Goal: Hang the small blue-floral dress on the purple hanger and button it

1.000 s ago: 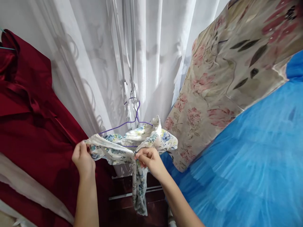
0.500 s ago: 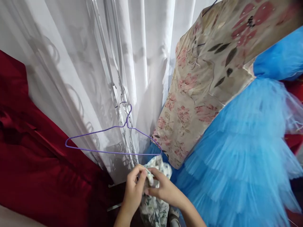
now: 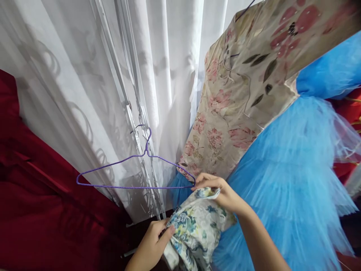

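Observation:
A white garment (image 3: pixel 194 226) with blue, green and yellow flowers is stretched between my two hands at the bottom middle. My left hand (image 3: pixel 155 241) pinches its left edge, thumb on top. Higher up, my right hand (image 3: pixel 217 190) grips the garment's upper right edge, its fingers against the right corner of the hanger. The purple wire hanger (image 3: pixel 135 187) hangs by its hook on a white metal stand, with nothing on its bar. The lower part of the garment runs out of view.
White curtains (image 3: pixel 160 56) hang behind the white metal stand (image 3: pixel 113 56). Dark red cloth (image 3: pixel 42 210) fills the left side. At the right hang a beige floral garment (image 3: pixel 225 105) and a tiered blue tulle dress (image 3: pixel 296 169).
My right hand has moved up and right to the hanger's corner, pulling the garment's edge along. My left hand has dropped slightly, and the garment is spread wider. The view has shifted a little.

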